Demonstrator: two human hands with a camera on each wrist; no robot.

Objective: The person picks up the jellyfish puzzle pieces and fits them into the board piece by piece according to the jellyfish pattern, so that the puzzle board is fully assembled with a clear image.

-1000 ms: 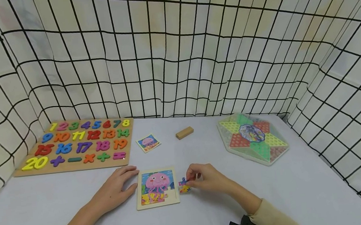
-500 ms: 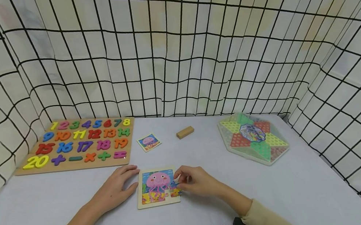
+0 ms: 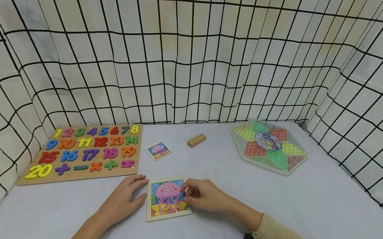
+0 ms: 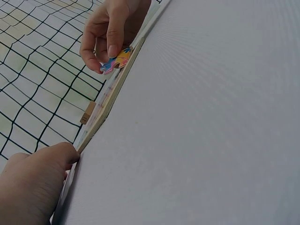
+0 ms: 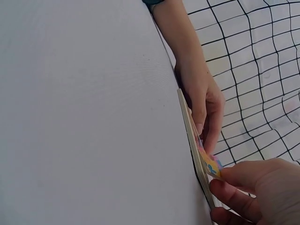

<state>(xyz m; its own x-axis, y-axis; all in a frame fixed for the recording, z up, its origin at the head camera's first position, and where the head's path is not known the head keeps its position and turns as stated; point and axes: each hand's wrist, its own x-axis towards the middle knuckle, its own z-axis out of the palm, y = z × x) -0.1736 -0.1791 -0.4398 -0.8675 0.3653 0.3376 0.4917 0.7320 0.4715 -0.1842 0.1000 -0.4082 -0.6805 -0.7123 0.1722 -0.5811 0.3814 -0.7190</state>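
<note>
A wooden jigsaw tray (image 3: 169,216) with a pink jellyfish picture lies flat on the white table, most of its picture filled in. My right hand (image 3: 206,195) pinches a yellow and blue puzzle piece (image 4: 123,57) between thumb and fingers. In the left wrist view that piece is tilted above the tray's surface, over its lower right part. My left hand (image 3: 124,198) rests on the table at the tray's left side, fingers loosely extended, with the fingertips at its upper left edge. My right fingers partly hide the piece in the head view.
A board of coloured numbers (image 3: 85,176) lies at the back left. Behind the tray are a small jellyfish picture card (image 3: 158,151) and a wooden block (image 3: 197,140). A hexagonal game box (image 3: 269,146) sits to the right. Black netting (image 3: 184,54) encloses the table.
My right hand has moved left, carrying the puzzle piece from beside the tray to over its lower right part. My left hand has stayed in place at the tray's edge.
</note>
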